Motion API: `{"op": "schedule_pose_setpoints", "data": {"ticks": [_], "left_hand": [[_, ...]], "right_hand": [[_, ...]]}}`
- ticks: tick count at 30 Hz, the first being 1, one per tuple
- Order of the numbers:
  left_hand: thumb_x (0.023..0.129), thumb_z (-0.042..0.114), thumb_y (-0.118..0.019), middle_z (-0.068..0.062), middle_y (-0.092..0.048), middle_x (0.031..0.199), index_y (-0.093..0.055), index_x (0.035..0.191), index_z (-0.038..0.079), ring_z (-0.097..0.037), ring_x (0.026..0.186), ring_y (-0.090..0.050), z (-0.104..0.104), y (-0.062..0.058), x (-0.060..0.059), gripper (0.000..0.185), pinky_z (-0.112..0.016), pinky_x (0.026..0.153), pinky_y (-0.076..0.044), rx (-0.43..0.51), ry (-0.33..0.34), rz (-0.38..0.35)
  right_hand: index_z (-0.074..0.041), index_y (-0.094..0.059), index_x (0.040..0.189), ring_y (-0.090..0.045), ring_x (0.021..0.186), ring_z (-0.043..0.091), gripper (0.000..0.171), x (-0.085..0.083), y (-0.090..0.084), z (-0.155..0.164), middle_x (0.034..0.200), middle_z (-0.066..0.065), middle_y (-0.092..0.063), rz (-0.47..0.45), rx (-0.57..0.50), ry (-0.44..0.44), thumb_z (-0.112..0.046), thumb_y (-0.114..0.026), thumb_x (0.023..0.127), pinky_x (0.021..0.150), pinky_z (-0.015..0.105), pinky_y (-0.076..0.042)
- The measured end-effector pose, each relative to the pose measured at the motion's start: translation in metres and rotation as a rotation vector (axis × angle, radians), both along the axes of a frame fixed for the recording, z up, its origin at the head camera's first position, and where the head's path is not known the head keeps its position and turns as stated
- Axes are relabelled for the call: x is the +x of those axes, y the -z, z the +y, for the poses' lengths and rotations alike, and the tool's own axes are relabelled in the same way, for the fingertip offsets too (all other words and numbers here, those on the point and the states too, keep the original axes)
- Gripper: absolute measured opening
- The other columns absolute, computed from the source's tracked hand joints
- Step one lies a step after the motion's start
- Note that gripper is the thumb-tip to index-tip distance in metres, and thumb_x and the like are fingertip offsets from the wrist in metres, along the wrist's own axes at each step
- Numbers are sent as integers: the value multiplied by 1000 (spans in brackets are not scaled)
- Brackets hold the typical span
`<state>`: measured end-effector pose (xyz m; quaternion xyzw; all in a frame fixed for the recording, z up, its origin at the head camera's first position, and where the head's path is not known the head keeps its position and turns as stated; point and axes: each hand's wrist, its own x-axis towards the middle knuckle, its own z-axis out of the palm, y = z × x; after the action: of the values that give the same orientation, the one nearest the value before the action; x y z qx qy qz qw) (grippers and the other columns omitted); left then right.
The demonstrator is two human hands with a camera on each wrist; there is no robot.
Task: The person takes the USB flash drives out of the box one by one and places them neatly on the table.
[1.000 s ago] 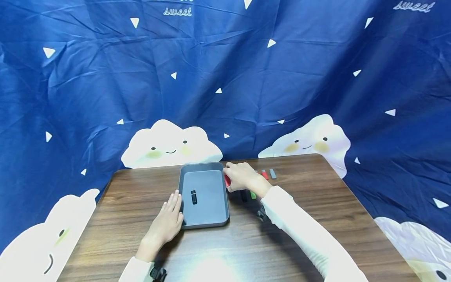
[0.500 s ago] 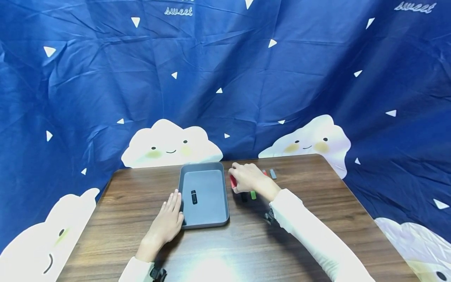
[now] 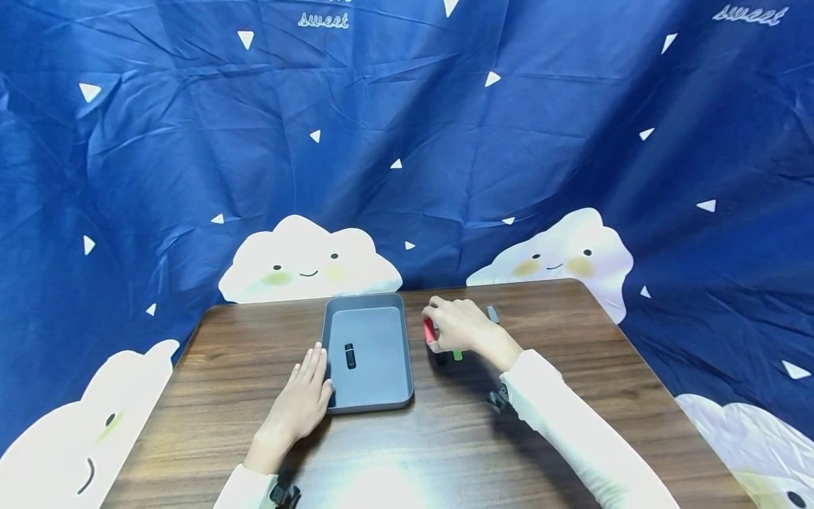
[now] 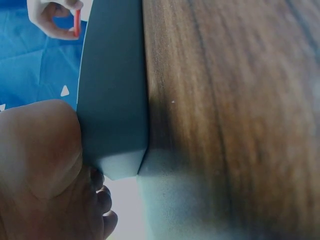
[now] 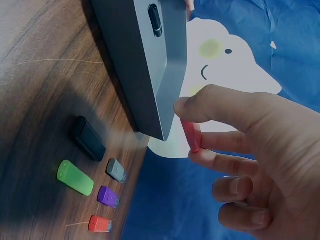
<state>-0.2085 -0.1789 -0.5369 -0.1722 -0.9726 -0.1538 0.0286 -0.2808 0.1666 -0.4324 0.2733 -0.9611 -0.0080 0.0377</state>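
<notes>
My right hand [image 3: 459, 326] pinches a small red plastic USB stick [image 5: 191, 136] between thumb and forefinger, the other fingers curled loosely beneath; it hangs just right of the shallow grey rectangular tray [image 3: 367, 399], in the middle of the head view, clear of the table. I hold it by its narrow sides, I'd judge, so the smooth little body can't slip. My left hand [image 3: 300, 401] lies flat, fingers straight and together, pressed against the tray's left wall, which looks like a way to keep the light tray from sliding on the slick wood-grain table [image 3: 572, 332].

One glossy black stick [image 3: 350, 355] lies on the tray's matte floor. In the lower left of the right wrist view more sticks rest on the wood: a black capped one [image 5: 87, 138], a rounded translucent green one [image 5: 75, 177], a small grey one [image 5: 117, 170], a purple one [image 5: 108, 197] and a red-orange one [image 5: 100, 224], each apart from its neighbours
</notes>
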Motion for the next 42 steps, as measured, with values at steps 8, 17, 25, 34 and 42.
{"op": "schedule_pose_setpoints", "data": {"ticks": [8, 17, 25, 34, 42], "left_hand": [[113, 21, -44, -26, -22, 175, -28, 164, -10, -45, 162, -26, 1, -1, 2, 61, -62, 131, -26, 7, -2, -5], [111, 18, -43, -28, -24, 174, -29, 163, -11, -47, 161, -28, 0, 2, 0, 61, -65, 130, -27, 30, 2, 23], [110, 18, -43, -29, -25, 173, -31, 162, -12, -49, 159, -29, 0, 3, 0, 61, -66, 129, -28, 57, 9, 30], [112, 20, -42, -27, -22, 174, -29, 163, -11, -47, 161, -26, 0, 1, 0, 61, -64, 131, -26, 37, 8, 9], [110, 17, -41, -28, -24, 174, -30, 162, -11, -49, 160, -28, -1, 2, 0, 61, -67, 129, -27, 58, 11, 21]], "right_hand": [[-16, -74, 125, -58, 65, 21, 51, 6, 0, 11, 106, 1, -65, 18, -8, 4, -38, -83, 80, 56, 39, -51], [-17, -73, 114, -58, 62, 23, 44, 12, -1, 25, 101, 1, -63, 27, -24, 12, -36, -86, 77, 51, 38, -47], [-16, -76, 116, -55, 61, 20, 47, 13, 2, 35, 97, 0, -62, 39, -53, 15, -32, -87, 73, 51, 37, -47], [-16, -73, 105, -52, 59, 20, 40, 17, 7, 46, 99, 1, -62, 50, -54, 22, -35, -87, 74, 50, 38, -45], [-15, -73, 105, -54, 61, 23, 38, 19, 14, 55, 98, 2, -62, 72, -63, 33, -32, -86, 73, 52, 41, -48]]}}
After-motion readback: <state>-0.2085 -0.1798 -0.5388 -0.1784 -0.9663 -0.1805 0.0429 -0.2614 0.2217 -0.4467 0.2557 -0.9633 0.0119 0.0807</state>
